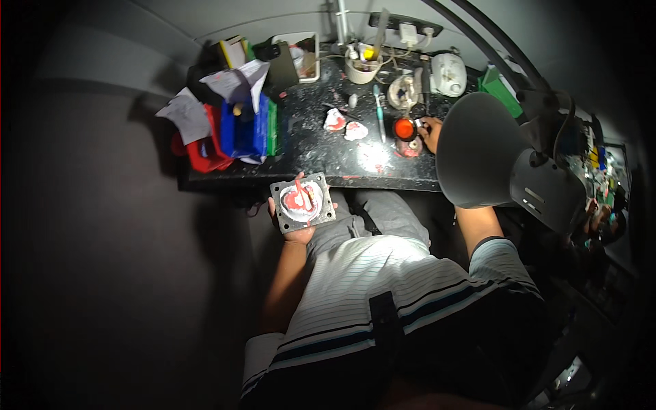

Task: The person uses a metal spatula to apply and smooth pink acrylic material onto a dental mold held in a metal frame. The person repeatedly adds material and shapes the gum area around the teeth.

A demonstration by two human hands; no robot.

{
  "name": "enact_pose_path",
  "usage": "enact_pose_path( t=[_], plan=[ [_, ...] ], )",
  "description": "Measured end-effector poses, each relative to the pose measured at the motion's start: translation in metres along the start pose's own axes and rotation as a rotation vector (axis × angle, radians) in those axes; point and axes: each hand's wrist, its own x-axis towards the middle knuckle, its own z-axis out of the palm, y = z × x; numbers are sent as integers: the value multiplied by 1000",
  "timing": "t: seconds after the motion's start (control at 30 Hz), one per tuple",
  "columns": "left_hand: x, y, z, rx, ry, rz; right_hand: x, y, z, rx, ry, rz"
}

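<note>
My left hand [299, 234] holds a square grey metal dental flask half [281, 222] over my lap, just off the table's front edge. White plaster fills its round middle, with red wax-like material on it. My right hand [430, 134] reaches onto the table, its fingers closed at the side of a small dark round cup [404, 128] with glowing orange-red contents. Right under that cup is a small round reddish-grey object [411, 147]. The lamp shade covers part of my right wrist and forearm.
A grey lamp shade [478, 150] hangs low above my right arm. On the black table [307, 154] lie two white-and-red plaster pieces [345, 125] and a teal-and-white toothbrush [380, 113]. Blue [242, 133] and red bins [208, 158] stand left; a white pot [362, 70] holds tools behind.
</note>
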Motion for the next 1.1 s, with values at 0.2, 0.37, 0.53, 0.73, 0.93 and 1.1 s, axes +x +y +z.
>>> enact_pose_path(
  t=[0.2, 0.37, 0.53, 0.73, 0.93, 1.1],
  plan=[
    [-37, 22, 48, 86, -39, 156, -29, -4, 10, 610, 142, 210],
    [-43, 27, 64, 97, -51, 154, -71, 0, -1, 793, 210, 294],
    [-34, 26, 56, 31, -88, 142, -83, -10, 10, 821, 184, 316],
    [-22, 35, 47, 12, -127, 80, -69, -33, 35, 787, 147, 311],
    [-25, 45, 51, 51, -133, 122, -58, -47, 38, 685, 46, 450],
    [-33, 51, 45, 3, -120, 140, -59, -53, 28, 499, 47, 468]
  ],
)
